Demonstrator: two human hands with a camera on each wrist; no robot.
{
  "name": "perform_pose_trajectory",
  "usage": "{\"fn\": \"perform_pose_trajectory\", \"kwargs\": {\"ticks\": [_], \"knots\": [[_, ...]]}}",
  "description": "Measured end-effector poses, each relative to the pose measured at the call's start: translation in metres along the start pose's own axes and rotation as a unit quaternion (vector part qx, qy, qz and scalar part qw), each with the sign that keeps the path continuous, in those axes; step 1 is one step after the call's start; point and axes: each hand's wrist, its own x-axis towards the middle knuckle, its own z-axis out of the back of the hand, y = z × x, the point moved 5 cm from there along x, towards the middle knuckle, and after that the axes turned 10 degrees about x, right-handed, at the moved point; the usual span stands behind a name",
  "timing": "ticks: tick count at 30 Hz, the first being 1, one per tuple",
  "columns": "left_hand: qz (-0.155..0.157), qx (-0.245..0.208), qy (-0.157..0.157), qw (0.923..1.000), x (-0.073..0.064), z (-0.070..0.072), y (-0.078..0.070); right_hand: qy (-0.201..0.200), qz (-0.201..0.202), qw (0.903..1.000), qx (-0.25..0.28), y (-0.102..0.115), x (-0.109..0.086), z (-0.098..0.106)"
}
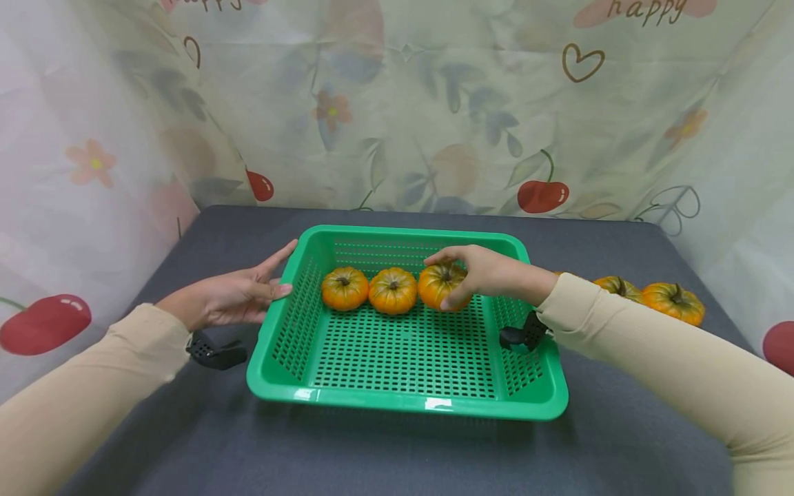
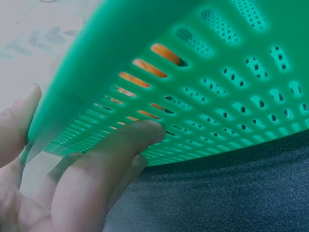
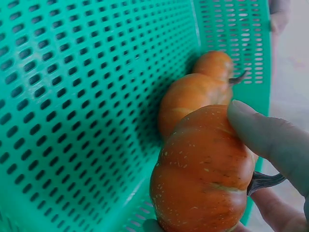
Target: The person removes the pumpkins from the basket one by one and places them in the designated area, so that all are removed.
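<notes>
A green plastic basket (image 1: 406, 406) stands in the middle of the table, and three small orange pumpkins sit in a row along its back. My right hand (image 1: 490, 271) grips the rightmost pumpkin (image 1: 437, 282) by its sides, thumb in front; the right wrist view shows that pumpkin (image 3: 203, 179) close up, stem between thumb and fingers. Beside it are the middle pumpkin (image 1: 393, 291) and the left pumpkin (image 1: 344, 288). At the basket's left side, my left hand (image 1: 232, 296) holds the rim, with fingers (image 2: 116, 154) under it against the slotted wall.
More pumpkins (image 1: 673, 303) lie on the dark grey table (image 1: 397, 458) right of the basket, partly hidden behind my right forearm. A patterned curtain (image 1: 403, 110) hangs behind the table and down both sides.
</notes>
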Motion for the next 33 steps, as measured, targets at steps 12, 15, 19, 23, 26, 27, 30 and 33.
{"fn": "perform_pose_trajectory", "kwargs": {"ticks": [12,15,19,23,26,27,30,33], "knots": [[0.001,0.004,-0.001,1.0000,0.000,0.000,-0.001,-0.021,0.006,0.9997,0.013,0.021,-0.022,0.016],[0.001,0.006,-0.002,1.0000,-0.001,0.001,-0.001,-0.029,0.008,0.9994,0.017,0.024,-0.028,0.023],[0.001,0.004,-0.001,1.0000,0.000,0.000,0.000,-0.053,0.012,0.9985,0.006,0.027,-0.036,0.033],[0.002,0.003,-0.002,1.0000,0.000,0.000,0.000,-0.083,0.025,0.9962,-0.004,0.029,-0.046,0.042],[0.003,0.003,-0.002,1.0000,0.000,0.000,0.000,-0.098,0.035,0.9945,-0.005,0.030,-0.053,0.047],[0.002,0.003,-0.001,1.0000,0.000,0.000,0.000,-0.102,0.036,0.9941,-0.006,0.030,-0.056,0.048],[0.002,0.002,-0.001,1.0000,0.000,0.000,0.000,-0.112,0.039,0.9929,-0.005,0.031,-0.063,0.051],[0.003,0.001,-0.001,1.0000,-0.001,0.001,0.000,-0.128,0.034,0.9912,-0.006,0.032,-0.069,0.054]]}}
